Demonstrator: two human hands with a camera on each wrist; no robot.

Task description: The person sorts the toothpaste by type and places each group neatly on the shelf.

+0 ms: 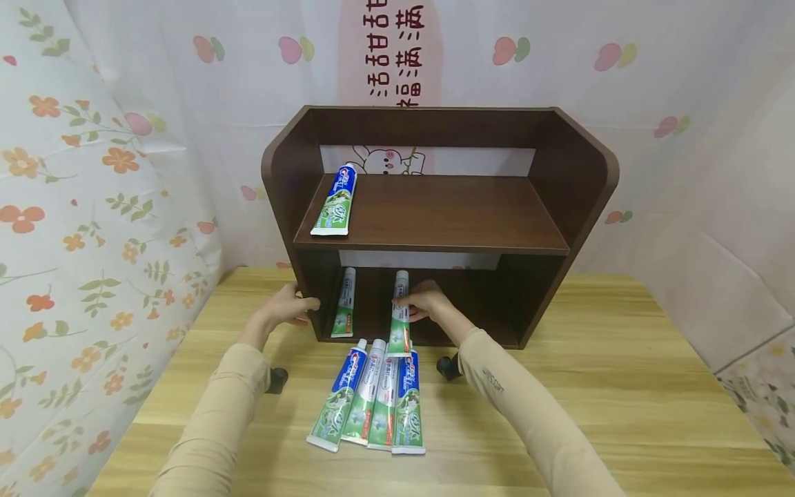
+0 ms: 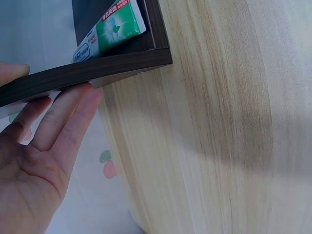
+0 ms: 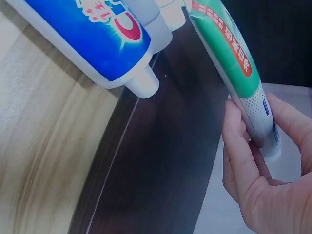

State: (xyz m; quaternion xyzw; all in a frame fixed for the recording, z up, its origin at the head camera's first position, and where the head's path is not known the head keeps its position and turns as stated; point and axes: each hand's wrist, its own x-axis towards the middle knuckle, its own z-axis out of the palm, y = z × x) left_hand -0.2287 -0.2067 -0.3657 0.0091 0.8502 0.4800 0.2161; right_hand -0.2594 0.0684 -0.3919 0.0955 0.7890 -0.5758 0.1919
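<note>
Mid-frame, your right hand [image 1: 428, 299] pinched a green-and-white tube [image 1: 400, 333]; your left hand [image 1: 284, 306], partly hidden at centre-left, gripped the brown shelf [image 1: 444, 210].

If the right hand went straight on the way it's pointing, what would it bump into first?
Probably the silver and green toothpaste tube at the left of the lower level in the dark brown shelf unit; the right hand points left, toward it. Depth is unclear, so it might pass in front.
</note>
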